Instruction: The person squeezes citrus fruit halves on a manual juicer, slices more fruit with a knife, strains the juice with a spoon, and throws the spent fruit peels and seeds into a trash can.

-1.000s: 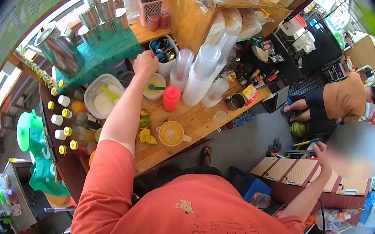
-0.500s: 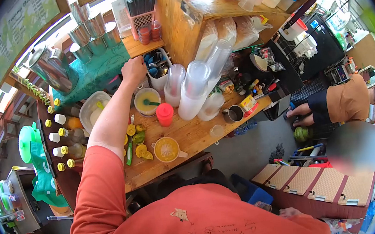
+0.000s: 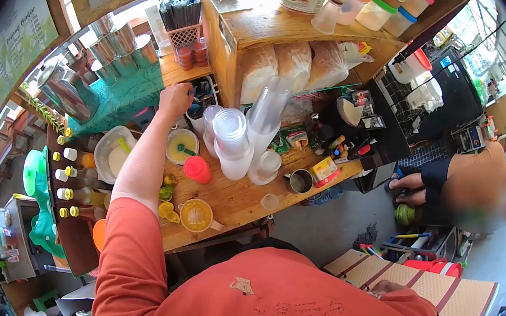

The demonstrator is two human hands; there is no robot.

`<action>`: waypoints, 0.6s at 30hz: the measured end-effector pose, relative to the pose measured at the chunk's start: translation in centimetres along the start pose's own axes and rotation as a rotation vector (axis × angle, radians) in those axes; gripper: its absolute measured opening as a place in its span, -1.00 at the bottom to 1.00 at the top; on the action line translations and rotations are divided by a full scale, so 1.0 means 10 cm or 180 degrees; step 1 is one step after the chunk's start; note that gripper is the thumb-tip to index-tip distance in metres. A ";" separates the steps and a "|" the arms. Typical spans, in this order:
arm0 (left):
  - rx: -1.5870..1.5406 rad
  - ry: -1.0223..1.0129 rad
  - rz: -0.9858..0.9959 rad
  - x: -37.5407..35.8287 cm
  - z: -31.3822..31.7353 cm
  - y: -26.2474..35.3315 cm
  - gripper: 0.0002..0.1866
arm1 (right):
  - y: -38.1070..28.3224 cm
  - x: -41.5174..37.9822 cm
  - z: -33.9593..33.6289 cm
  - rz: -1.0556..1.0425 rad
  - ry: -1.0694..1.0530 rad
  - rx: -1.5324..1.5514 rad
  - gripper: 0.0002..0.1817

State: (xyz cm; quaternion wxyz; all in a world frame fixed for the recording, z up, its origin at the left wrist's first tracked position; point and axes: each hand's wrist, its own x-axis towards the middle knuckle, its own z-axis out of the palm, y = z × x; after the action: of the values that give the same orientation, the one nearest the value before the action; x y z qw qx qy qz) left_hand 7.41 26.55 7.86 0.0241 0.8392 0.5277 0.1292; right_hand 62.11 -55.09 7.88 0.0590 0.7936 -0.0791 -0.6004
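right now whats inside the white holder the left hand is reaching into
The left hand is at the rim of the white holder. Dark and blue utensil handles stick up inside it. Their lower ends and the holder's bottom are hidden by its wall and the hand.

Sunlit stall with wooden counter (image 3: 251, 195), shelf (image 3: 288, 26), grey floor (image 3: 329, 224).

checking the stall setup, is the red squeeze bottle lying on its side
No, the red squeeze bottle stands upright on the wooden counter.
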 end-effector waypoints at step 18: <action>0.0187 -0.0187 -0.0053 0.31 0.18 0.15 -0.81 | 1.09 0.24 -0.58 -0.0394 -0.0930 0.1652 -0.72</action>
State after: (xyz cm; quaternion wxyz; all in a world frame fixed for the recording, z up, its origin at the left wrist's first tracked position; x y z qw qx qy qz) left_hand 10.45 28.79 7.01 0.0159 0.8386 0.5373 0.0887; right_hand 67.72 -66.25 9.21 -0.1945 0.6907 -0.1890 -0.6704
